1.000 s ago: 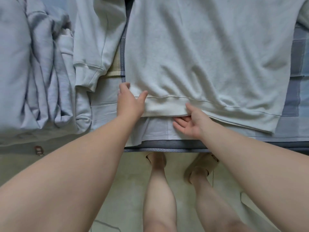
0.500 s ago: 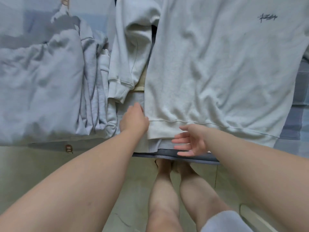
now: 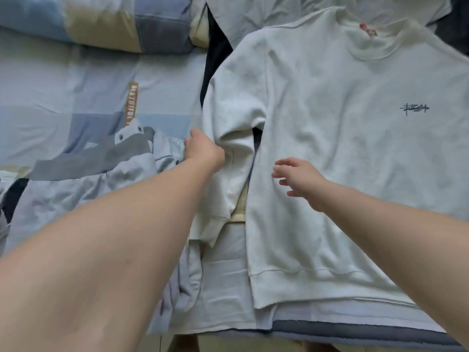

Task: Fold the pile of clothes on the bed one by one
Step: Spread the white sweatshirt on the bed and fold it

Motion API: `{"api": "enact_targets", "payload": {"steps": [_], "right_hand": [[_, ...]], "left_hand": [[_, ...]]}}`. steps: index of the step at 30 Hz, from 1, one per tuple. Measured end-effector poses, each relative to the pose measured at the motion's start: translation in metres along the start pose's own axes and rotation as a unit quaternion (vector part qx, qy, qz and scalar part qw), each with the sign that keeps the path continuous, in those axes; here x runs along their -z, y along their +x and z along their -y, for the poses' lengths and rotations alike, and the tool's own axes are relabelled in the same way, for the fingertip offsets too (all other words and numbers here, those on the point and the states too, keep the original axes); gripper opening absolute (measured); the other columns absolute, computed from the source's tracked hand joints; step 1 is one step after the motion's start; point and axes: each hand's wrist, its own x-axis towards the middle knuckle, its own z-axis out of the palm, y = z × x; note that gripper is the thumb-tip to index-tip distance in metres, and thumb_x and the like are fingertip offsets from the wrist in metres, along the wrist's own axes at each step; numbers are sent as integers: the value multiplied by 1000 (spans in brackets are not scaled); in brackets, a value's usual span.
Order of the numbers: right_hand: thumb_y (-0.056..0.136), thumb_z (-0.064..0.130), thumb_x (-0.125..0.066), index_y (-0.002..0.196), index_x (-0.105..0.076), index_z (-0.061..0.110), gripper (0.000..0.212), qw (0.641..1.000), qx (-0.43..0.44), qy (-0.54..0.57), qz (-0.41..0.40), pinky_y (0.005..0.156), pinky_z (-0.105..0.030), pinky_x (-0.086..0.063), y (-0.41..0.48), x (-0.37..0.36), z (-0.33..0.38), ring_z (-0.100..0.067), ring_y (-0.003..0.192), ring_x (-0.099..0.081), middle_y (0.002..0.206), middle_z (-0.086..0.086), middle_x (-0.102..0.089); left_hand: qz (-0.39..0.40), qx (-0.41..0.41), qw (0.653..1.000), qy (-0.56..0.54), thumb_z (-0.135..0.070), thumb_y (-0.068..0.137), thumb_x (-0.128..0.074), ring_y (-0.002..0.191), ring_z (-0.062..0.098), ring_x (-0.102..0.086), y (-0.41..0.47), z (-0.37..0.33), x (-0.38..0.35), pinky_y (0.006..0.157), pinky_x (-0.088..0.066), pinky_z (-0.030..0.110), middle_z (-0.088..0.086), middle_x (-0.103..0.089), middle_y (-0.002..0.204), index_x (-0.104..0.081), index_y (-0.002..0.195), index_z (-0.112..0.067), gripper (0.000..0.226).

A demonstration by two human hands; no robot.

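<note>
The sweatshirt (image 3: pixel 330 153) lies flat right of centre for folding; the left hand (image 3: pixel 203 149) meets its sleeve (image 3: pixel 236 118), fingers hidden, grip unclear, while the right hand (image 3: pixel 300 179) hovers loosely spread, holding nothing

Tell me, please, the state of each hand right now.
Left hand: at the sleeve of the off-white long-sleeved sweatshirt; grip cannot be told.
Right hand: open, holding nothing.

Left hand (image 3: pixel 203 149) forward, right hand (image 3: pixel 298 178) spread

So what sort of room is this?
Most likely a bedroom: a white sweatshirt lies spread on a patchwork bed sheet, a matching pillow sits beyond it, and crumpled clothes lie alongside.
</note>
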Motion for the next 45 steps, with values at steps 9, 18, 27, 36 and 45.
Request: {"api": "enact_targets", "payload": {"steps": [9, 18, 27, 36, 45], "right_hand": [[100, 43, -56, 156, -35, 24, 62, 999, -1, -30, -29, 101, -29, -34, 53, -50, 23, -19, 138, -44, 155, 1, -43], [96, 31, -50, 137, -45, 25, 41, 955, 126, -102, -249, 83, -31, -45, 40, -76, 121, -18, 105, -59, 124, 0, -57], [95, 23, -50, 159, -18, 29, 72, 937, 121, -300, -133, 117, -48, -29, 60, -169, 179, -34, 145, -28, 161, -7, -27], [95, 23, -52, 160, -19, 29, 73, 937, 139, -310, -84, 113, -51, -37, 79, -216, 184, -32, 141, -40, 162, -2, -32], [97, 27, -61, 159, -22, 29, 73, 934, 163, -318, -27, 118, -50, -28, 98, -245, 190, -22, 148, -31, 165, 6, -26]], "left_hand": [[169, 7, 984, -45, -23, 101, -52, 121, 34, -58, 43, -6, 14, 96, -50, 34, 15, -57, 135, -50, 139, -4, 43], [122, -195, 973, 8, -51, 73, -80, 81, 17, -61, 96, -29, 194, 68, -46, 32, 0, -67, 97, -66, 104, -14, 50], [44, -181, 895, 406, -38, 76, -80, 81, 32, -64, 170, 62, 291, 73, -54, 35, 8, -66, 83, -69, 94, -13, 33], [-56, -61, 996, 14, -56, 90, -65, 112, 33, -58, 225, 162, 285, 92, -47, 41, 9, -60, 128, -50, 127, -18, 54], [-15, 132, 934, -331, -37, 77, -85, 113, 31, -62, 234, 189, 249, 103, -49, 40, 12, -63, 128, -54, 131, -7, 69]]}}
